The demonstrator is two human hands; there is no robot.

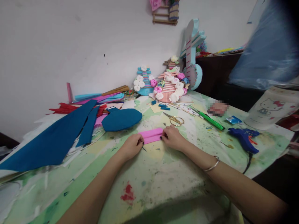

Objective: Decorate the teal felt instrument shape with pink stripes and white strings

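A strip of pink crepe paper with a lengthwise fold lies flat on the table in front of me. My left hand pinches its left end between thumb and fingers. At the opposite end, my right hand grips the paper the same way, a silver bangle on that wrist. Just beyond the right hand rest gold-handled scissors. A blue paper-covered oval piece lies past the left hand, near large blue paper pieces.
On the right are a blue glue gun with its cord, a green utility knife and a white cup. Flower-decorated instrument models stand by the wall. Small blue rolls and thin sticks lie mid-table.
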